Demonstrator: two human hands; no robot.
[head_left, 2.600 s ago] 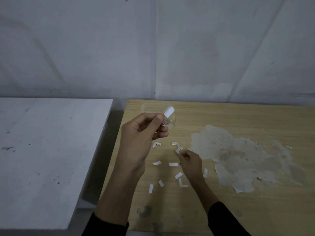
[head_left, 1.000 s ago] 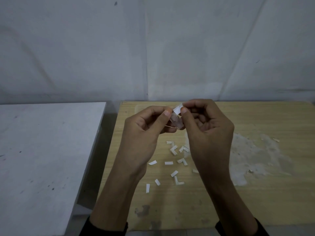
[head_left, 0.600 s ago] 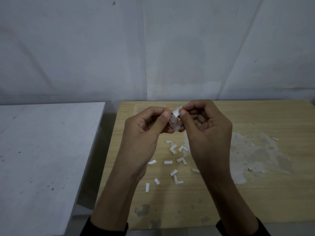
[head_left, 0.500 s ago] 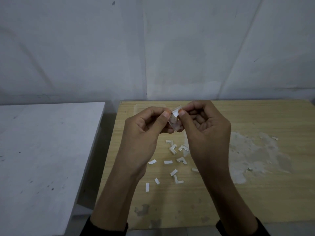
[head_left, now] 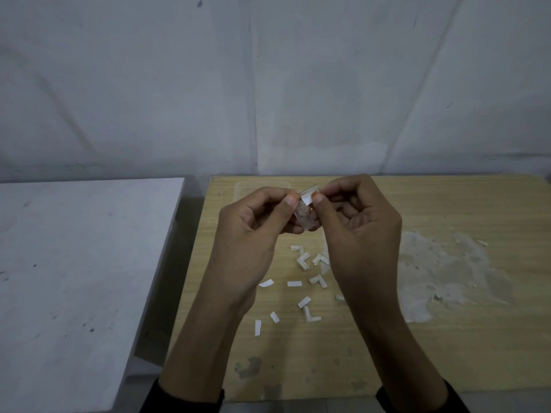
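Observation:
My left hand (head_left: 253,234) holds a small clear plastic piece (head_left: 304,216) between thumb and fingers, raised above the wooden table (head_left: 447,338). My right hand (head_left: 357,231) pinches a small white paper strip (head_left: 308,195) at the top end of that clear piece. The two hands meet over the table's far left part. Several small white paper strips (head_left: 294,283), some bent into an L shape, lie scattered on the wood below the hands.
A flat clear plastic tray (head_left: 244,189) lies on the table behind my left hand. A rough patch of peeled surface (head_left: 441,269) spreads to the right. A white table (head_left: 74,278) stands on the left across a narrow gap. A grey wall (head_left: 268,84) closes the back.
My right hand came up from the strips on the table and now pinches the white strip on the clear piece. In the last second both hands barely moved.

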